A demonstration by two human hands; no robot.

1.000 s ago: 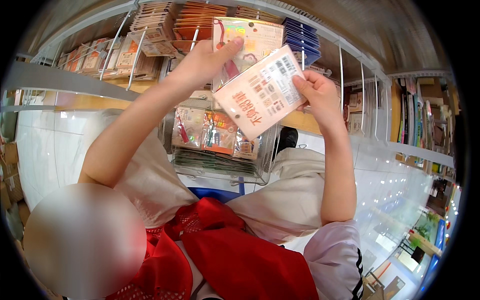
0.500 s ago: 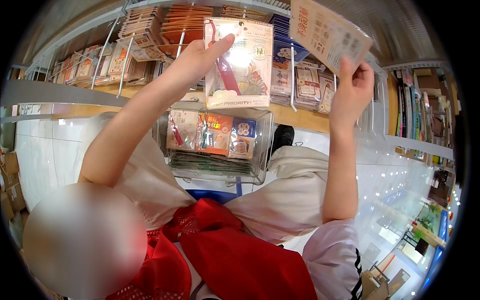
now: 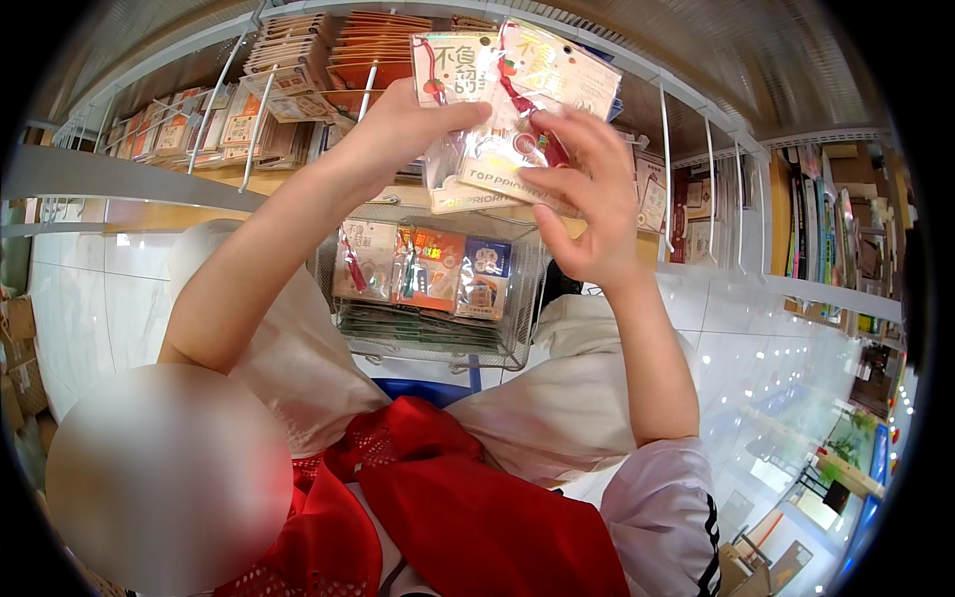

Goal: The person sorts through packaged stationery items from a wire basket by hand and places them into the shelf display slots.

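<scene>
My left hand (image 3: 413, 134) is closed on a cream packet (image 3: 453, 80) with a red tassel, thumb across its front. A second cream packet (image 3: 557, 85), also with a red tassel, overlaps it on the right and tilts a little. Over the lower face of that second packet spreads my right hand (image 3: 587, 199), fingers apart and thumb free below. How firmly the second packet is held behind cannot be seen. Below both hands, a wire mesh basket (image 3: 527, 333) holds several similar packets, with cream, orange and blue ones (image 3: 482, 279) on top.
In front runs a wire display rack with metal prongs (image 3: 665, 169) and hanging stacks of orange and cream packets (image 3: 373, 50). Books (image 3: 821, 209) stand on a shelf at the right. My legs flank the basket above a tiled floor (image 3: 109, 298).
My right hand has moved left and down, bringing its packet from the right onto the one in my left hand. Its fingers have spread. The left hand has barely shifted.
</scene>
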